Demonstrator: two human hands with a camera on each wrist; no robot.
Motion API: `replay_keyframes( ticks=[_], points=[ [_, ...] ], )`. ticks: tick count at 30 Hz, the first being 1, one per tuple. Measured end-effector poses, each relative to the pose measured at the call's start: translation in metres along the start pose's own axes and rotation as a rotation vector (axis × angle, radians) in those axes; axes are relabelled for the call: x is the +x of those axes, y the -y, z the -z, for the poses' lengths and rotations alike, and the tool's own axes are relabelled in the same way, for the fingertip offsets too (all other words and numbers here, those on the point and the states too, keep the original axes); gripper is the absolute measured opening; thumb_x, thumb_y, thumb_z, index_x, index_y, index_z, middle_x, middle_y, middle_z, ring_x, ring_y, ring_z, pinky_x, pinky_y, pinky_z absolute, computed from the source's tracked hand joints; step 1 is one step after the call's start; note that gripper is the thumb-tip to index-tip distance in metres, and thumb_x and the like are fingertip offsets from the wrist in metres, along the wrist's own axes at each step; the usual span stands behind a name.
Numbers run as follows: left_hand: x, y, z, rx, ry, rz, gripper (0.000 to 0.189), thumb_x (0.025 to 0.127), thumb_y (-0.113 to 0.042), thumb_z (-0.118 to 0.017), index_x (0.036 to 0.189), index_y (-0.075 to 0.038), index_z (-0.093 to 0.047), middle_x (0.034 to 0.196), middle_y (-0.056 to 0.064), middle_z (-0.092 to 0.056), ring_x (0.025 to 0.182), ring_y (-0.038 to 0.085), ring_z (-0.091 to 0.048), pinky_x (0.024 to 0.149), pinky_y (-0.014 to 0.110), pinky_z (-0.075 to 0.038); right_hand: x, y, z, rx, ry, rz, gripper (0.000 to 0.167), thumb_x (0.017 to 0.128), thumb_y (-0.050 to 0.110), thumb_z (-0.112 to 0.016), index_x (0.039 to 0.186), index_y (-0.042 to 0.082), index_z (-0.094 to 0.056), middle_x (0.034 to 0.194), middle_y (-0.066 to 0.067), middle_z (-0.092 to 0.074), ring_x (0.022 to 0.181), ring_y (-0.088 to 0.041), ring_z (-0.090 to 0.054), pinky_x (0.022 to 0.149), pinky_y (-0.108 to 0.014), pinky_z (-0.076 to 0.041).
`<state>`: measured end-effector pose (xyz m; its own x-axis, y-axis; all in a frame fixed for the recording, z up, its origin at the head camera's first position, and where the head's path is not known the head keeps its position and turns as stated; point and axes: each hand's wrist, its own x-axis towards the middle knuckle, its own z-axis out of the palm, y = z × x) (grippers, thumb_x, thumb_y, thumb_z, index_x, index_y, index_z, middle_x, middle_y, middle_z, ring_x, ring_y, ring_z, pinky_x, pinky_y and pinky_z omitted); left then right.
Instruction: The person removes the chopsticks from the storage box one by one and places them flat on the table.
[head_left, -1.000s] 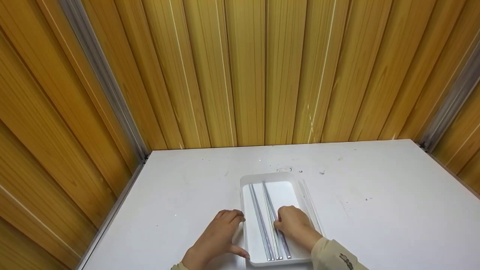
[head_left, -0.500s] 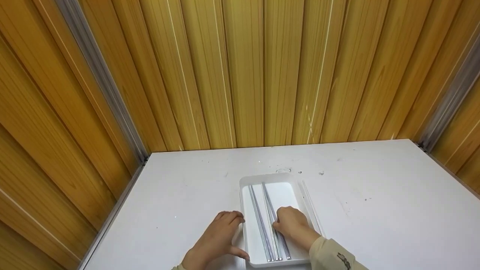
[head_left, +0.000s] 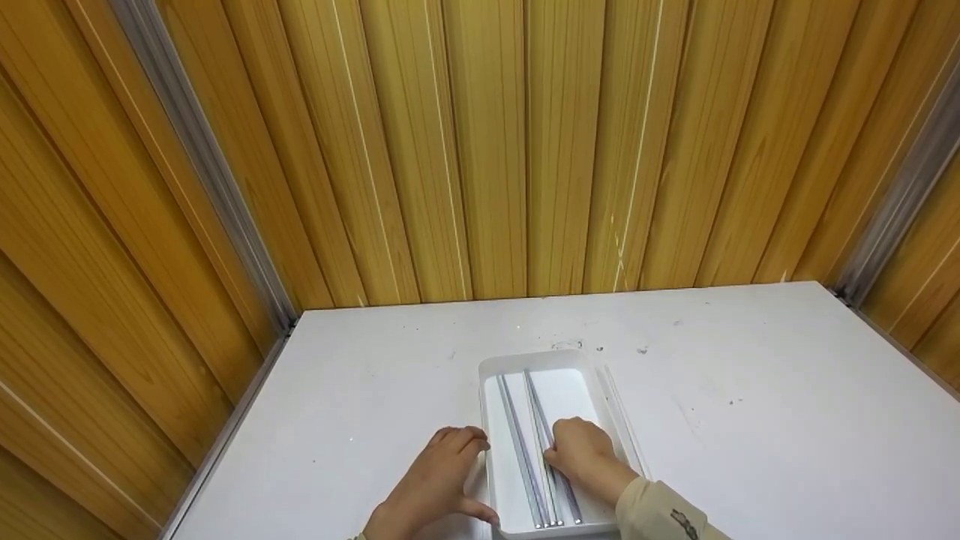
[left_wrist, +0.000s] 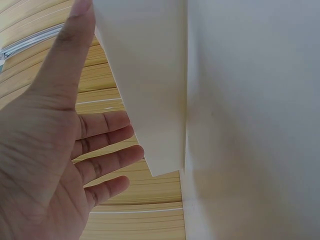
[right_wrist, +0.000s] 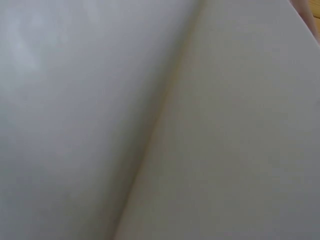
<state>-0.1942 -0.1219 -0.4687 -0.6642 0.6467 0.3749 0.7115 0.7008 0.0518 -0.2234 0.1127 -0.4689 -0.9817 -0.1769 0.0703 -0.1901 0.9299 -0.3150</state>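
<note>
The left hand point(head_left: 442, 476), fingers spread wide, touches the side of the white tray point(head_left: 536, 361) at eight o'clock. The right hand point(head_left: 589, 454), curled narrow inside at four o'clock, pinches metal rods point(head_left: 536, 405); more lie toward nine. The tray rests on the white table point(head_left: 375, 390), wood-patterned panelling point(head_left: 487, 150) at twelve.

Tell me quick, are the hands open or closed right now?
Left hand: open, touching the side of the white tray.
Right hand: closed, apparently holding a metal chopstick.
</note>
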Motion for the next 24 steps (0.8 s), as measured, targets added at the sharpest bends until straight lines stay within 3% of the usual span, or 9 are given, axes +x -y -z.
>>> replay_keyframes(
  ticks=[6,16,24],
  points=[
    [-0.001,0.0,-0.001,-0.019,-0.013,-0.012,0.087,0.055,-0.069,-0.069,0.113,-0.005,-0.062,0.121,0.003,-0.06,0.11,0.017,-0.057,0.104,0.036,-0.047,0.0,-0.001,-0.001,-0.002,0.005,0.015,0.023,0.076,0.021,-0.074,0.065,0.006,-0.059,0.064,-0.005,-0.061,0.061,-0.02,-0.057,0.059,-0.038,-0.056],
    [0.0,-0.001,0.0,-0.031,0.008,0.005,0.088,0.056,-0.072,-0.067,0.114,-0.006,-0.062,0.121,0.002,-0.059,0.109,0.017,-0.057,0.104,0.037,-0.047,-0.002,-0.005,0.006,0.006,0.013,-0.014,0.019,0.075,0.019,-0.072,0.065,0.006,-0.062,0.063,-0.003,-0.061,0.057,-0.016,-0.054,0.055,-0.034,-0.054],
    [-0.001,0.0,0.0,-0.031,-0.017,-0.005,0.089,0.056,-0.073,-0.064,0.114,-0.006,-0.063,0.12,0.001,-0.059,0.108,0.017,-0.057,0.103,0.036,-0.048,-0.002,-0.007,0.017,0.003,0.016,-0.027,0.019,0.076,0.019,-0.07,0.065,0.007,-0.061,0.061,-0.002,-0.061,0.055,-0.016,-0.054,0.052,-0.033,-0.053]
  ],
)
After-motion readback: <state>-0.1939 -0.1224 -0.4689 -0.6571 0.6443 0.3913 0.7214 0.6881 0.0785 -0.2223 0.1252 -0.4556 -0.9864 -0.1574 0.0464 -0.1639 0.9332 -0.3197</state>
